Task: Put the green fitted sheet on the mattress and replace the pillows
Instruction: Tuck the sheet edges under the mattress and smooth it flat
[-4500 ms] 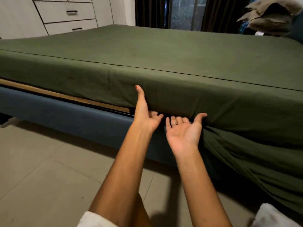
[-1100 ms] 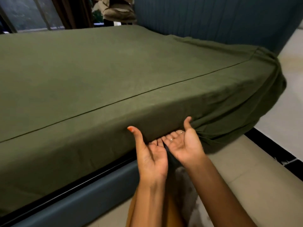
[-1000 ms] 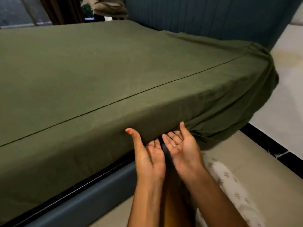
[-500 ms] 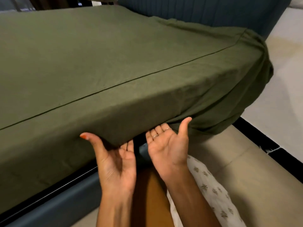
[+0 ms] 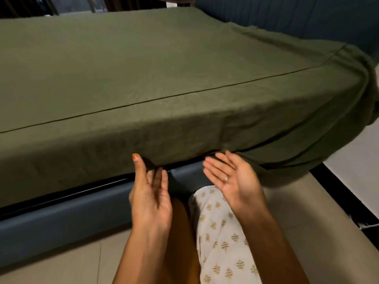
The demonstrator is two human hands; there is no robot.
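Both palms up, fingers straight: left hand (image 5: pixel 150 198) and right hand (image 5: pixel 232 178) below the sheet (image 5: pixel 184 140) hem, apparently ready to tuck its loose 3 o'clock stretch.

Blue headboard (image 5: pixel 297 15), beige floor tiles (image 5: pixel 61 261), dark curtains (image 5: pixel 24 6)

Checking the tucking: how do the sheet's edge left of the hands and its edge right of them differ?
Left of the left hand, the green sheet lies flat on the mattress side, its hem above the blue bed frame. Right of the right hand, it bunches in loose folds and hangs below the frame's top. Both hands are open, palms up, at the hem.
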